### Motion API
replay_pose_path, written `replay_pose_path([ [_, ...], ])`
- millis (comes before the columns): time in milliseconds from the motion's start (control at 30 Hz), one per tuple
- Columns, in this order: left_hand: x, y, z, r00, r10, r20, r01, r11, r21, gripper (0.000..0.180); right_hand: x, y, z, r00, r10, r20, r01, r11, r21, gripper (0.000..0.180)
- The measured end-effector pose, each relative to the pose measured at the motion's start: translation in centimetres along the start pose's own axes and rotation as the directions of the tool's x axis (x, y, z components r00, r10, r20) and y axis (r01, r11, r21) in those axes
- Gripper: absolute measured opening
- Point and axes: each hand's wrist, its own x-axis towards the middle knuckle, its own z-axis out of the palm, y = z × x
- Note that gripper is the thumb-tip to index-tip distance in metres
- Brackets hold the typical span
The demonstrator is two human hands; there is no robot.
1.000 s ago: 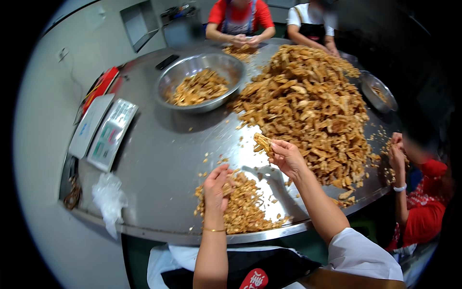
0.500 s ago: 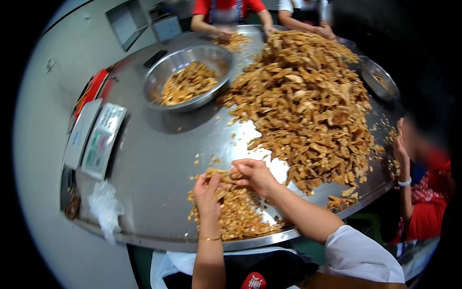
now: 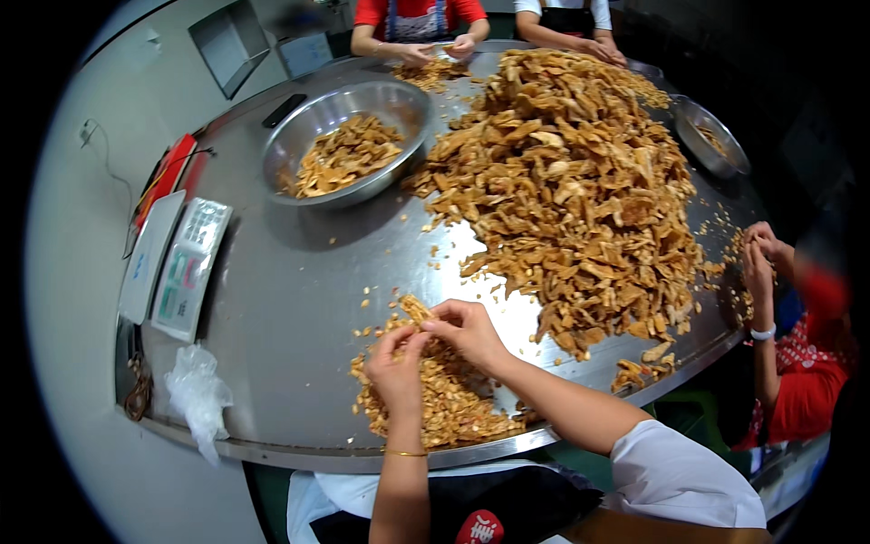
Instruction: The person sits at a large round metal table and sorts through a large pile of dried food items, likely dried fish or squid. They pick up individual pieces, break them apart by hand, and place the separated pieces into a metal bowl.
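My left hand (image 3: 397, 370) and my right hand (image 3: 473, 337) meet near the table's front edge, both with their fingers pinched. Between the fingertips they hold a yellow-brown dried piece (image 3: 414, 306), whose far end sticks out beyond them. What kind of food it is I cannot make out. Right under my hands lies a heap of small yellow crumbs (image 3: 462, 417), some like seeds or flakes. Farther off to the right rises a tall pile of similar dried pieces (image 3: 580, 199), apart from my hands.
A large steel bowl (image 3: 421, 140) with dried pieces stands at the far left. Nearer the wall are a white scale (image 3: 186, 276) and a crumpled plastic bag (image 3: 198, 390). Co-workers' hands (image 3: 439, 50) handle pieces across the table; another person's hands (image 3: 761, 258) are at right.
My hands have drawn closer together, and the dried piece now points away from me rather than lying across. The co-worker's hands at the right have come together.
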Motion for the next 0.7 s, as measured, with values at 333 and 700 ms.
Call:
replay_pose_path([
  [333,-0.6,2.7,-0.8,0.987,0.160,-0.009,-0.153,0.957,0.246,0.010,0.0,-1.1,-0.1,0.989,0.049,0.137,-0.055,0.998,0.041,0.016],
  [700,0.3,1.3,-0.8,0.960,-0.135,0.246,0.211,0.926,-0.313,0.009,0.2,-0.8,-0.6,0.931,0.337,0.142,-0.365,0.854,0.371,0.012],
])
